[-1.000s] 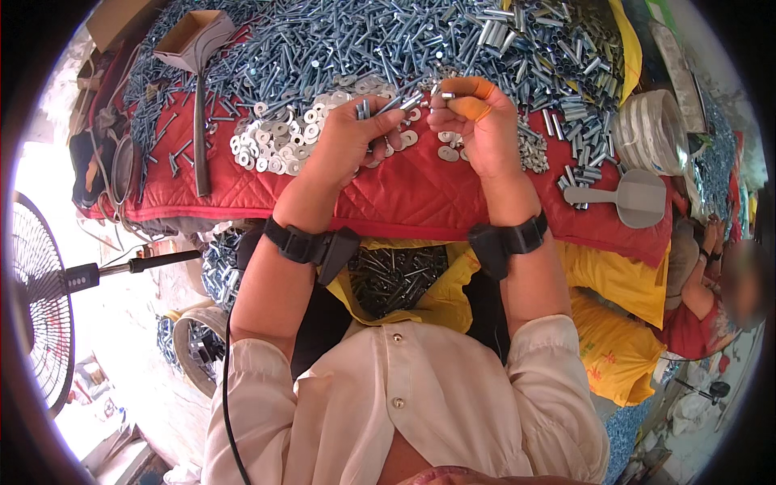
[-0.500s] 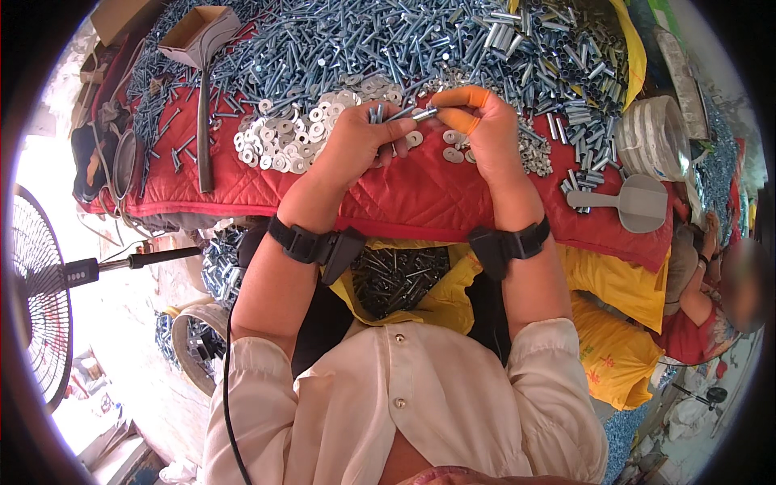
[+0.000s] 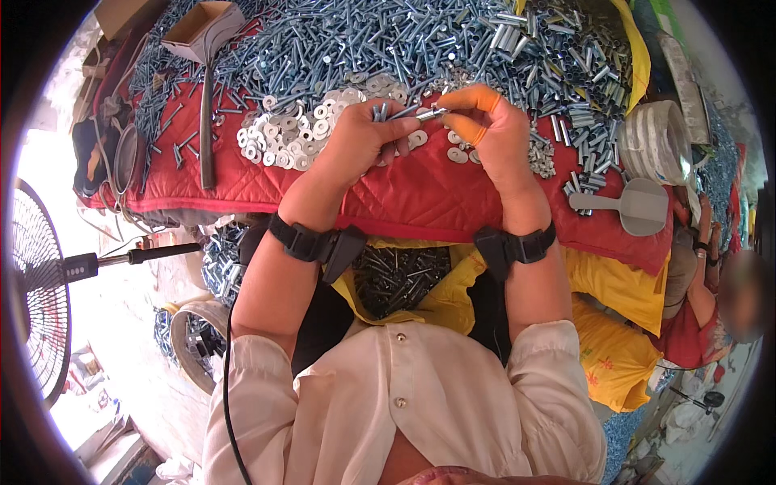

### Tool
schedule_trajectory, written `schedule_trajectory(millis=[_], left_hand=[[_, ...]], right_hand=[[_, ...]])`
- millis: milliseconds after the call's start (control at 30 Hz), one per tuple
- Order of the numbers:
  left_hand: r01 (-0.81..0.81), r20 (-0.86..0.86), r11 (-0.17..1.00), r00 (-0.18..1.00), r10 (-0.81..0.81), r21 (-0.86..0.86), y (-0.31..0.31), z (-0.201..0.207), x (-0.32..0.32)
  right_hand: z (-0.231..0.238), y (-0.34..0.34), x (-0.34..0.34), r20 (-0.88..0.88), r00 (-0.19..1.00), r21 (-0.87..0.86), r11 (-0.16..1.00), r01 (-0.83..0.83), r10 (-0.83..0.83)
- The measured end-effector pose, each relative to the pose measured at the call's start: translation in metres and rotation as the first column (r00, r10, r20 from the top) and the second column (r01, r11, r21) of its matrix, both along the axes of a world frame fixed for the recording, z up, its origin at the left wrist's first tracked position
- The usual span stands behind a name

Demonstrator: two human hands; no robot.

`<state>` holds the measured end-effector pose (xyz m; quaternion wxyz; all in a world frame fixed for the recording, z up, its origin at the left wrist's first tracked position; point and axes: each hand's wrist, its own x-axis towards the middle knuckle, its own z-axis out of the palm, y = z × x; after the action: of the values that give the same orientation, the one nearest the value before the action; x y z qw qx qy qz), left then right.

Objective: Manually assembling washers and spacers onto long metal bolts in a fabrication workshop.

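In my left hand (image 3: 361,137) are several silvery bolts, closed between thumb and fingers. One bolt points right and carries a shiny metal sleeve (image 3: 426,115) near its end. My right hand (image 3: 503,133), with orange covers (image 3: 475,99) on thumb and index finger, pinches at the tip of that bolt. Whatever small piece lies between those fingertips is too small to name. Below and left of my left hand spreads a pile of flat washers (image 3: 299,133). Small nut-like pieces (image 3: 541,153) lie right of my right hand.
A heap of bolts (image 3: 323,40) covers the far side of the red quilted cloth (image 3: 420,198). Metal sleeves (image 3: 594,73) are piled at right, near a grey scoop (image 3: 643,206) and a white tub (image 3: 653,139). A fan (image 3: 40,291) stands left; another person (image 3: 699,311) sits right.
My right hand has shifted slightly right, and its thumb and index finger have turned a little at the bolt's tip. The left hand keeps nearly the same place.
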<state>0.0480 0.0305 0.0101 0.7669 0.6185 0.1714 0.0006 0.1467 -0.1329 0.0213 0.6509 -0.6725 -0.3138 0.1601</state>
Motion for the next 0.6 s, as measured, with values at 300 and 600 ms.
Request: schedule_trajectory(millis=[300, 600], left_hand=[[-0.039, 0.026, 0.999, 0.999, 0.039, 0.019, -0.007, 0.002, 0.002], [-0.036, 0.095, 0.99, 0.994, 0.048, -0.133, -0.002, 0.002, 0.002]], right_hand=[[-0.003, -0.003, 0.001, -0.042, 0.996, -0.131, 0.988, 0.078, -0.084], [-0.006, 0.004, 0.001, -0.187, 0.977, 0.301, 0.953, -0.042, 0.102]])
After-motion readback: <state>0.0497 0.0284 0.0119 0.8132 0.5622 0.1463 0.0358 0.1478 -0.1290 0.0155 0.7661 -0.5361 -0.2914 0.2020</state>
